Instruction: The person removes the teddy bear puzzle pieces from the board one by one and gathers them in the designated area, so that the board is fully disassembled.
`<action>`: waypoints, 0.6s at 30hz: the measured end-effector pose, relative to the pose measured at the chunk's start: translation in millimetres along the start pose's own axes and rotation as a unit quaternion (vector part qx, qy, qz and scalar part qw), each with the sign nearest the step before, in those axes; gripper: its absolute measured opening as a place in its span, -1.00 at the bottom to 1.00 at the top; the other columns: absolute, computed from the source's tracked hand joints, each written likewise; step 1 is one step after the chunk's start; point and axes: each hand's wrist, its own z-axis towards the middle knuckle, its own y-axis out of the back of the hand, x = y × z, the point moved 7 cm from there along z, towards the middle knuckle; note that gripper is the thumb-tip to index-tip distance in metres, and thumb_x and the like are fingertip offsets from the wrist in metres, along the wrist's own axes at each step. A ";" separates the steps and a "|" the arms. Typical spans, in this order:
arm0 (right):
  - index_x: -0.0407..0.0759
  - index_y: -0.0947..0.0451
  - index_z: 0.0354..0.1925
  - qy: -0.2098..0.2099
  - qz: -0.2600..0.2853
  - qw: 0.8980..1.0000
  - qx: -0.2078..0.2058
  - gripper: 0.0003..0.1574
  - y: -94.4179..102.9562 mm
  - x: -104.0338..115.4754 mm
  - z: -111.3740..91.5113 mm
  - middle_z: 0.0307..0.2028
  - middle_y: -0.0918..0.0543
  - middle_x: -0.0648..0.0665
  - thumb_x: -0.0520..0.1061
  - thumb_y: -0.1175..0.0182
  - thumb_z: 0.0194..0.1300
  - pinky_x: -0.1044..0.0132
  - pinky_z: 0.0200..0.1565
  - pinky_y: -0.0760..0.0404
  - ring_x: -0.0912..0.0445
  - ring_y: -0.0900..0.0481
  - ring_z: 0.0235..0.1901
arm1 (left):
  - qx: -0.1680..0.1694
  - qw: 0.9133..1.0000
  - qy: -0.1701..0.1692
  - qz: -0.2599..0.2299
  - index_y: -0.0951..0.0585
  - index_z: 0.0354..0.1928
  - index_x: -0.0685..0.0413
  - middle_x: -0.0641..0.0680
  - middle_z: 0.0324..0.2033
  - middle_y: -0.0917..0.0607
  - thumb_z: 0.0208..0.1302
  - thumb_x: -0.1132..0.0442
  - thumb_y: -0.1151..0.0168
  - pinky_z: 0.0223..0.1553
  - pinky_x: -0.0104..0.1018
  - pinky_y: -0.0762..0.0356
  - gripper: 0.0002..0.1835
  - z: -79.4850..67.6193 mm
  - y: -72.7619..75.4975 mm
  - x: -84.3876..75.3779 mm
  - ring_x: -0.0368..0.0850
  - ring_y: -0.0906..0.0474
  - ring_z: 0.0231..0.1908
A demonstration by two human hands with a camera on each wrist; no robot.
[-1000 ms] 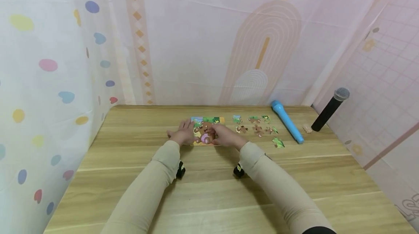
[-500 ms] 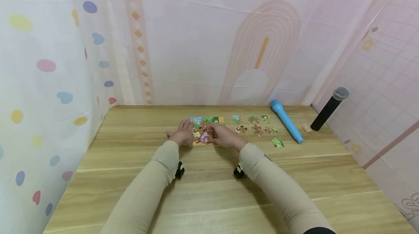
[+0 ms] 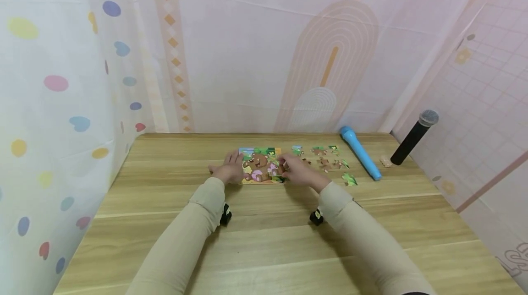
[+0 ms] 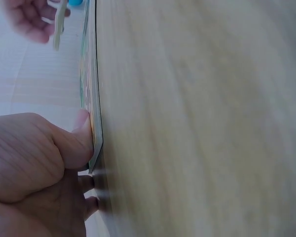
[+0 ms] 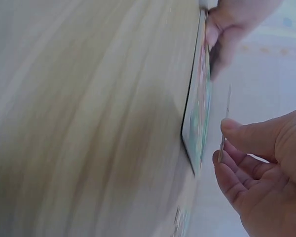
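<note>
A puzzle board with a brown bear picture lies flat near the back of the wooden table. At its left end is my left hand, fingers spread and fairly straight, the thumb pressing on the front left corner. My right hand pinches a thin puzzle piece between thumb and fingertips, just above the board's right end. Seen from the right wrist, the piece is edge-on and apart from the board; the left wrist view also shows this raised piece. The right hand partly covers the board's right edge.
Right of the board lie several loose puzzle pieces, the nearest a green one. A blue microphone lies beyond them. A black microphone stands at the table's right edge by a small pale piece. Patterned curtains border the table.
My right hand has moved right from the middle of the board to its right end, with the piece in its fingers, uncovering more of the bear. The left hand stays put.
</note>
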 end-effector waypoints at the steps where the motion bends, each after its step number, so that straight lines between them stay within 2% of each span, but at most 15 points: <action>1: -0.42 -0.41 0.12 0.002 0.001 1.000 -0.003 -0.61 3.0 -3.1 -3.4 -0.04 -0.54 -0.23 -0.47 -0.21 0.36 0.09 0.06 -0.61 -0.13 -0.58 0.06 | 0.002 1.000 0.000 0.000 0.30 0.63 0.04 0.10 0.59 0.45 0.60 0.01 0.04 0.22 0.68 0.45 -0.14 -1.8 0.4 -0.8 0.11 0.54 0.56; 4: -0.43 -0.39 0.12 -0.002 0.014 1.000 -0.007 -0.62 11.9 -11.9 -14.1 -0.09 -0.54 -0.23 -0.50 -0.17 0.36 0.06 0.04 -0.61 -0.13 -0.57 0.04 | 0.007 1.000 0.003 -0.001 0.29 0.63 0.06 0.10 0.59 0.45 0.60 0.00 0.05 0.23 0.68 0.46 -0.15 -4.7 1.5 -2.5 0.11 0.55 0.56; 7: -0.49 -0.37 0.19 -0.018 0.013 1.000 -0.012 -0.54 19.0 -23.6 -23.2 -0.04 -0.54 -0.26 -0.50 -0.18 0.36 0.05 0.06 -0.60 -0.12 -0.55 0.04 | 0.006 1.000 0.004 0.000 0.30 0.63 0.05 0.09 0.59 0.46 0.60 -0.01 0.04 0.22 0.68 0.46 -0.14 -4.4 1.7 -1.7 0.10 0.55 0.56; 14: -0.45 -0.43 0.03 -0.022 0.010 0.999 -0.024 -0.64 33.7 -52.0 -45.1 -0.07 -0.54 -0.30 -0.53 -0.22 0.29 0.05 -0.03 -0.61 -0.15 -0.56 -0.04 | -0.004 1.000 -0.005 -0.003 0.29 0.63 0.05 0.09 0.59 0.46 0.59 -0.02 0.04 0.22 0.68 0.47 -0.14 -0.3 -1.5 -0.6 0.11 0.55 0.56; 18: -0.51 -0.40 0.14 -0.034 0.001 0.999 -0.035 -0.54 45.2 -66.1 -58.9 0.01 -0.53 -0.36 -0.53 -0.22 0.29 0.01 -0.01 -0.64 -0.21 -0.57 0.00 | -0.002 1.000 -0.003 -0.005 0.29 0.63 0.08 0.10 0.59 0.46 0.60 0.01 0.06 0.23 0.67 0.47 -0.15 -8.6 2.8 -4.6 0.11 0.55 0.56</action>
